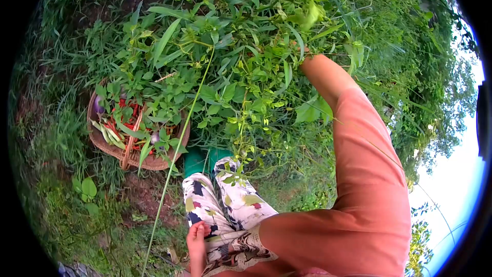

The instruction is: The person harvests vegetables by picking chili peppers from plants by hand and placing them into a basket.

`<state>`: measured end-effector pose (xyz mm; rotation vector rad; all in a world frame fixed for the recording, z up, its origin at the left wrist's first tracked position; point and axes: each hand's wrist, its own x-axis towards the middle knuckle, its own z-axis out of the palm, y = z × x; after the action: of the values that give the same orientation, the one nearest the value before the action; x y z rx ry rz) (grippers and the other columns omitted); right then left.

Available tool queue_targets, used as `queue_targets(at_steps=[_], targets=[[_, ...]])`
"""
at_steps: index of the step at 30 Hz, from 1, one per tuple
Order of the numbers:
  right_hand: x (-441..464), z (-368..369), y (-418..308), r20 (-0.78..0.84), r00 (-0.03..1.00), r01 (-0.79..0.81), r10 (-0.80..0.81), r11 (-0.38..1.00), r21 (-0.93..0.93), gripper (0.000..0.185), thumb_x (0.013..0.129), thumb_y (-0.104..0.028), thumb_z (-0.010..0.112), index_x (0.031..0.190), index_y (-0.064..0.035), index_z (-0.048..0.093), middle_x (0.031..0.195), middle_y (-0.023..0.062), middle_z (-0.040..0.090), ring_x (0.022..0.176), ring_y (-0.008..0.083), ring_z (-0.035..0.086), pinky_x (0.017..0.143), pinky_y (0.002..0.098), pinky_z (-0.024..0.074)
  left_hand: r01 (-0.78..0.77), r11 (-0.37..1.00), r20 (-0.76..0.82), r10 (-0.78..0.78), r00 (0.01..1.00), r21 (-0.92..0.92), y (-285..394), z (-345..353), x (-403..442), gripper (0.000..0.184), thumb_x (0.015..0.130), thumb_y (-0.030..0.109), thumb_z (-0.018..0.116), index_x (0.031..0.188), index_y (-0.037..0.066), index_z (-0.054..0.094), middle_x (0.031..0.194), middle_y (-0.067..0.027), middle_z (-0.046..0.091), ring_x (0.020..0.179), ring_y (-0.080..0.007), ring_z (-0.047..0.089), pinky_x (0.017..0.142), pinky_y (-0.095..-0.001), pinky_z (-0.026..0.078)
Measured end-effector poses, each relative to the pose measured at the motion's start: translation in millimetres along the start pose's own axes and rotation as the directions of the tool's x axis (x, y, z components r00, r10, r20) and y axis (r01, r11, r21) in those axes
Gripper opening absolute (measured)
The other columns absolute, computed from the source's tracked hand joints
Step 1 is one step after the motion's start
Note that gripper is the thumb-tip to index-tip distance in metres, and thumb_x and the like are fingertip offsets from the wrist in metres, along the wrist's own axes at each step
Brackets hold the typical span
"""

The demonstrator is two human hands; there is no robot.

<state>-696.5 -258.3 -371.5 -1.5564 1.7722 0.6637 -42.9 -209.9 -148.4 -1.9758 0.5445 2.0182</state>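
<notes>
At the end of an orange sleeve, my right hand (306, 51) reaches into the leafy green plants (246, 92). Leaves cover nearly all of its fingers, so its grip is hidden. My left hand (197, 233) is low in the view, beside my patterned trousers (205, 202), with its fingers curled together. What it holds, if anything, does not show. To the left of my legs, a woven basket (110, 149) rests on the ground, partly under leaves. Inside are red chili peppers (128, 110), pale green long pods (114, 136) and purple eggplants (99, 104).
The basket's arched handle (134, 133) stands up over its contents. A long thin grass stalk (177, 154) crosses the view in front of the basket. My green boots (193, 161) stand among grass. Dense bushes (410, 72) and sky lie at the right.
</notes>
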Motion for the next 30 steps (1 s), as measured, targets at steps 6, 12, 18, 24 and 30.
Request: queue_targets(at_steps=[6, 12, 18, 24, 30], targets=[[5, 8, -11, 0.02, 0.999, 0.049, -0.049, 0.999, -0.018, 0.033, 0.078, -0.029, 0.057, 0.104, -0.0083, 0.055, 0.087, 0.0135, 0.059, 0.079, 0.0257, 0.058, 0.069, 0.0363, 0.0457, 0.005, 1.0, -0.029, -0.005, 1.0, -0.007, 11, 8, -2, 0.022, 0.091, 0.018, 0.048, 0.101, 0.0, 0.056, 0.084, -0.0055, 0.061, 0.071, -0.0105, 0.056, 0.067, -0.0229, 0.046], [16, 7, -19, 0.026, 0.997, 0.078, -0.077, 0.997, -0.023, 0.033, 0.079, -0.028, 0.056, 0.105, -0.0082, 0.055, 0.087, 0.0138, 0.059, 0.08, 0.0253, 0.058, 0.07, 0.0364, 0.0457, 0.007, 1.0, -0.023, -0.007, 1.0, -0.013, 16, 9, 2, 0.021, 0.091, 0.016, 0.047, 0.101, 0.0, 0.056, 0.084, -0.0057, 0.062, 0.072, -0.0102, 0.056, 0.068, -0.0232, 0.045], [3, 15, -28, 0.038, 0.993, 0.112, -0.111, 0.993, -0.035, 0.034, 0.08, -0.028, 0.055, 0.107, -0.0082, 0.054, 0.086, 0.014, 0.059, 0.081, 0.0249, 0.058, 0.07, 0.0365, 0.0456, -0.004, 1.0, -0.017, 0.004, 1.0, -0.011, 17, 7, -1, 0.02, 0.091, 0.015, 0.046, 0.101, 0.001, 0.056, 0.085, -0.0061, 0.062, 0.072, -0.0099, 0.056, 0.068, -0.0234, 0.045], [-3, 21, -45, 0.049, 0.989, 0.145, -0.143, 0.989, -0.042, 0.034, 0.081, -0.028, 0.054, 0.108, -0.0081, 0.054, 0.086, 0.0143, 0.059, 0.082, 0.0245, 0.058, 0.07, 0.0365, 0.0456, -0.034, 0.999, 0.004, 0.034, 0.999, -0.023, 14, -2, -5, 0.023, 0.091, 0.019, 0.046, 0.104, 0.001, 0.054, 0.089, -0.0075, 0.061, 0.073, -0.0122, 0.057, 0.069, -0.0251, 0.046], [-1, 27, -67, 0.046, 0.983, 0.183, -0.18, 0.981, -0.069, 0.034, 0.081, -0.028, 0.054, 0.109, -0.0081, 0.053, 0.086, 0.0145, 0.059, 0.082, 0.0241, 0.059, 0.071, 0.0366, 0.0455, -0.028, 0.997, -0.036, 0.026, 0.999, -0.07, 9, -8, -8, 0.02, 0.092, 0.015, 0.045, 0.1, 0.001, 0.056, 0.084, -0.0049, 0.061, 0.072, -0.0101, 0.056, 0.068, -0.0234, 0.045]])
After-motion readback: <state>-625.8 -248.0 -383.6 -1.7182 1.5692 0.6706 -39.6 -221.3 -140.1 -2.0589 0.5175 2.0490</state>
